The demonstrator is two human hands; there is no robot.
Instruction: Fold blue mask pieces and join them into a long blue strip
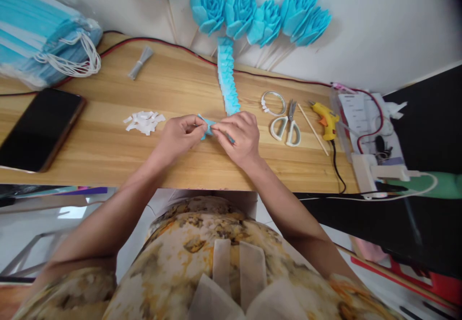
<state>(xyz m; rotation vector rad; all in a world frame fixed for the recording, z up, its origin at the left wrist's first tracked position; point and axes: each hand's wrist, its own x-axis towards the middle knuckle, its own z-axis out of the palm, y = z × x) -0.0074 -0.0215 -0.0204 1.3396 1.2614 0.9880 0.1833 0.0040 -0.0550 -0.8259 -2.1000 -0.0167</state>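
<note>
My left hand (179,135) and my right hand (238,135) meet over the middle of the wooden table (108,142), fingers pinched together. Both grip a small folded piece of blue mask fabric (207,127) between them. Just behind my hands a row of folded blue pieces (228,77) runs toward the wall. A heap of small white strips (144,121) lies left of my left hand.
Several blue fabric flowers on sticks (260,17) lean on the wall. A stack of blue face masks (39,33) and a dark phone (39,127) are at left. Scissors (287,126), a wooden stick (313,130), a yellow glue gun (326,119), a wire coil (273,102) and a power strip (371,137) are at right.
</note>
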